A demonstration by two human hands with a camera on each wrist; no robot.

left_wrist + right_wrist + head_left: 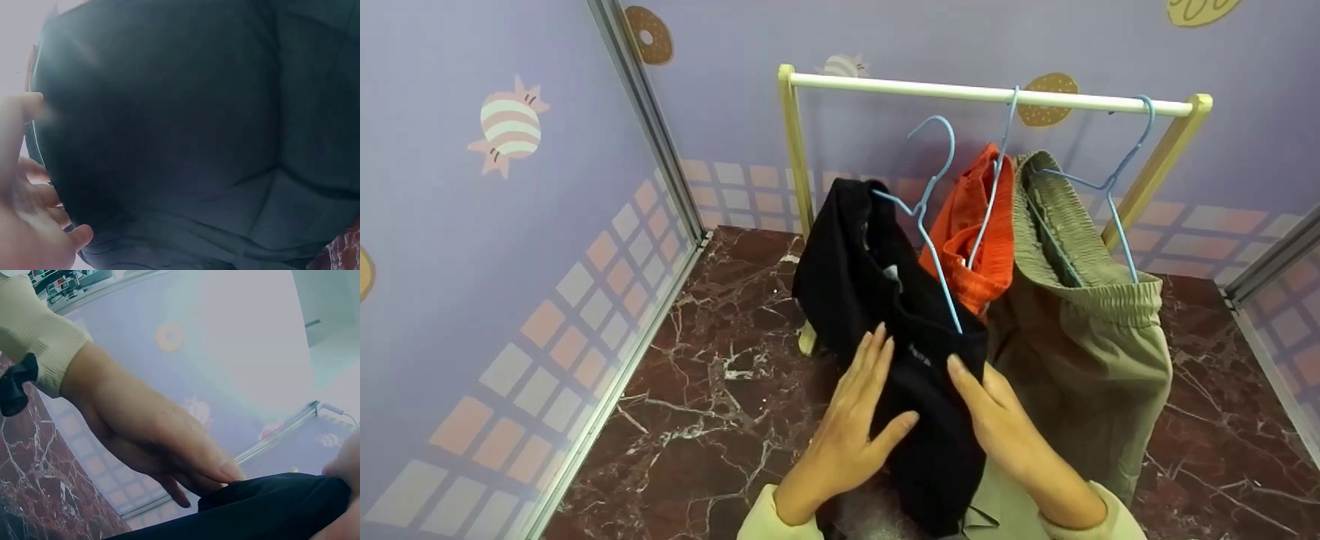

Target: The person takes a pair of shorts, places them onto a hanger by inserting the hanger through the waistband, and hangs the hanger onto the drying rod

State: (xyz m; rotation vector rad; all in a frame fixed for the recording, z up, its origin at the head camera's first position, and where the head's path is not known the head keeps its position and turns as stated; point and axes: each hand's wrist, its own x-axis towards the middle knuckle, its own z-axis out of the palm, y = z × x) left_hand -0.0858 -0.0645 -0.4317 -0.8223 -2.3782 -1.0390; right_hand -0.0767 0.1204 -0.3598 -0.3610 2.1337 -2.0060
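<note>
Black pants [934, 457] hang in front of me, with a light blue wire hanger [934, 247] inside their waistband. In the head view the hanger's hook shows below the white rod [900, 86], apart from it. My left hand [847, 427] lies with straight fingers against the front of the pants, thumb spread. At the right end of the waistband, my right hand [1009, 427] pinches the cloth, thumb in front and fingers behind. Dark cloth [169, 112] fills most of the left wrist view. The right wrist view shows the left hand [157, 422] touching the cloth.
Orange-red pants [994, 277] and khaki pants [1095, 360] hang on blue hangers from the rod, right of the black pants. The rack's wooden posts [795, 150] stand before a patterned purple wall [720, 75]. The floor [697, 420] is dark red marble.
</note>
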